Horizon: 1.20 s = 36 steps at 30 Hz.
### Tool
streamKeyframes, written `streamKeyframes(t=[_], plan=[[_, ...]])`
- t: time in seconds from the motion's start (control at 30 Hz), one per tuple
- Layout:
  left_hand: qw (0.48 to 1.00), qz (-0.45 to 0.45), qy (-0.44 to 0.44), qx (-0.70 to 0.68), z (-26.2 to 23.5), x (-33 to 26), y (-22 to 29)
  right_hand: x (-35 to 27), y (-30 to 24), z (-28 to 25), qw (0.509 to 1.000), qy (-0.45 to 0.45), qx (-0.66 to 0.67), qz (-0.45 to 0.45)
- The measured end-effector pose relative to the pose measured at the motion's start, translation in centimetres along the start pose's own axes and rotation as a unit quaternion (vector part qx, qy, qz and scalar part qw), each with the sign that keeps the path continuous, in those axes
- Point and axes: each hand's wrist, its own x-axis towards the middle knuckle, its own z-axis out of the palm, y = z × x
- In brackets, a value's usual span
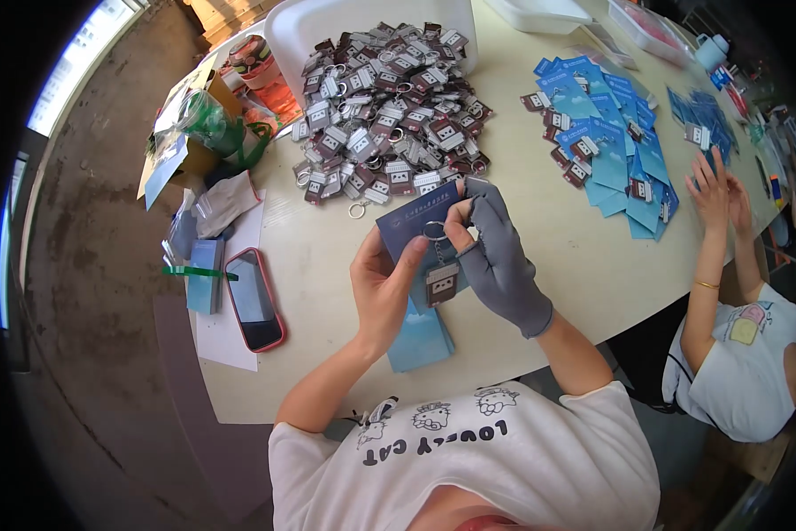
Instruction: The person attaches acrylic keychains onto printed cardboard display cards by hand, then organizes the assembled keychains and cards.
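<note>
Holding the dark blue card (413, 228) upright in your bare left hand (382, 288), its grip closed on the lower edge, your gloved right hand (495, 257) pinches the keychain (440, 281) ring just right of it, tag hanging down above the tabletop (327, 292).

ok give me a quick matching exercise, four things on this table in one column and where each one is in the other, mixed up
Things:
1. phone
2. heap of keychains
3. dark blue card
4. light blue cards with keychains on them

Places:
A. spread on the table to the right of the hands
B. flat on white paper at the table's left edge
C. piled by the white tub, beyond the hands
D. held between the left hand and the gloved right hand

Pairs: 1-B, 2-C, 3-D, 4-A
</note>
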Motion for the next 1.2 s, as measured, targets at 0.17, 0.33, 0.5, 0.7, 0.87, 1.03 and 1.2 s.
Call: streamKeyframes(t=[0.17, 0.33, 0.5, 0.7, 0.87, 1.03, 1.2], plan=[[0.998, -0.057, 0.009, -0.036, -0.4, -0.3, -0.7, -0.3, -0.2, 0.8, 1.000, 0.004, -0.001, 0.031], [0.992, -0.069, 0.051, -0.095, 0.4, -1.3, -0.6, -1.3, -0.5, 2.5, 0.992, 0.119, -0.007, 0.047], [0.988, -0.079, 0.051, -0.120, 0.5, -1.6, -0.6, -0.8, -0.1, 2.6, 0.997, 0.067, 0.011, 0.023], [0.957, 0.008, -0.169, 0.234, -2.2, 0.0, 0.5, -0.4, 1.2, -2.2, 0.996, 0.019, -0.012, 0.089], [0.743, 0.046, -0.173, 0.645, -8.3, -1.6, 0.6, 0.9, 5.1, -12.1, 0.902, 0.185, -0.388, 0.046], [0.802, 0.013, -0.188, 0.567, -9.9, -1.3, -0.3, 2.9, 5.5, -7.1, 0.943, 0.043, -0.327, -0.049], [0.866, 0.015, -0.149, 0.478, -10.8, -0.8, -1.2, 5.8, 6.5, 2.9, 0.934, -0.177, -0.248, -0.186]])
